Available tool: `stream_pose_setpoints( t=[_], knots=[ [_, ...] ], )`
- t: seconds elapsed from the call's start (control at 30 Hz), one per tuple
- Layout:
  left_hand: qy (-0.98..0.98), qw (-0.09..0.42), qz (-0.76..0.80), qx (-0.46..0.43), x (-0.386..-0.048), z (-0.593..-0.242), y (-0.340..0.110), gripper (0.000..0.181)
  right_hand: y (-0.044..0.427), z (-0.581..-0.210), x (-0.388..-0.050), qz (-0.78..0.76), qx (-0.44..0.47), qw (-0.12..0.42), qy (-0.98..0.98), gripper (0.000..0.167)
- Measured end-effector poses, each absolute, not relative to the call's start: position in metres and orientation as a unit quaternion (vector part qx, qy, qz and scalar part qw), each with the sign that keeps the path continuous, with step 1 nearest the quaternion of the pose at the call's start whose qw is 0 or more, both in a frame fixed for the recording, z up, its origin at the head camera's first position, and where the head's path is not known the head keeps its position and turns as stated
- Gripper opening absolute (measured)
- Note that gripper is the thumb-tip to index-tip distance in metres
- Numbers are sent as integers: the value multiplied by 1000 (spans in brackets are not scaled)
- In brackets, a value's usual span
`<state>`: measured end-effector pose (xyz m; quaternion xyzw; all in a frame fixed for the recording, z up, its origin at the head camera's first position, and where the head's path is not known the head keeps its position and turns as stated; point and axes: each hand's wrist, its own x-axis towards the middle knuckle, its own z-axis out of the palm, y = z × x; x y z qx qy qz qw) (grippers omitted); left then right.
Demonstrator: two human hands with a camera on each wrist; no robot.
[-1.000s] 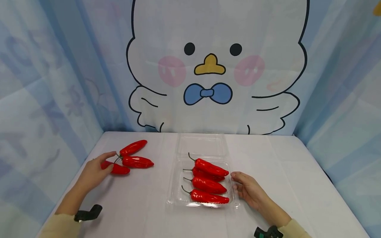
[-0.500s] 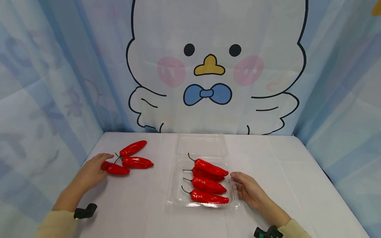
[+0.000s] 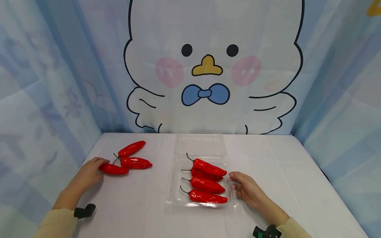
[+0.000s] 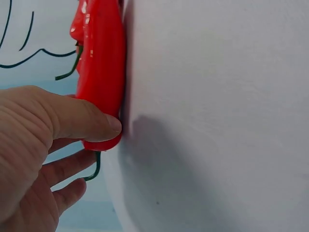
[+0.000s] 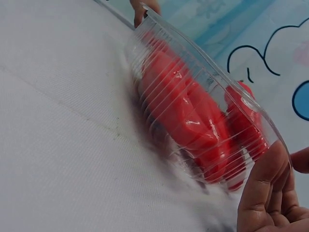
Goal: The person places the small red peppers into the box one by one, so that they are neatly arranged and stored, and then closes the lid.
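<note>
At the left of the table my left hand pinches a red chili pepper near its stem end. The left wrist view shows the thumb across that chili pepper, with a green stem hanging below and some fingers hidden behind. Two more red chili peppers lie just beyond it. My right hand holds the right rim of a clear plastic clamshell box; in the right wrist view its rim sits between thumb and finger. Several red chili peppers lie in the box, stems to the left.
The box's clear lid lies folded back toward the rear of the white-covered table. Printed curtains stand behind the table and along both sides.
My left hand has drawn back slightly and its raised index finger has come down onto the nearest chili pepper. The right hand stays at the box's rim. The head view has shifted a little.
</note>
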<state>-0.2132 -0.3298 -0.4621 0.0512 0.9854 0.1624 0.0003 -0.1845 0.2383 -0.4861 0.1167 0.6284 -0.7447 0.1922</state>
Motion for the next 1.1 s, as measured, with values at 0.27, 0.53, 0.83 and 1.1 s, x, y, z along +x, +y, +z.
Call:
stream_pose_setpoints(
  t=[0.27, 0.53, 0.83, 1.1],
  knots=[
    [983, -14, 175, 46, -210, -465, -329, 45, 240, -486, -184, -745, 118, 191, 628, 16],
    [977, -1, 212, 7, -207, -467, -329, 46, 241, -484, -184, -744, 108, 195, 630, 16],
    [977, 27, 208, 30, -205, -466, -325, 45, 239, -488, -183, -747, 113, 193, 626, 14],
    [968, 29, 244, 59, -201, -463, -319, 36, 237, -486, -184, -743, 117, 192, 631, 17]
  ],
)
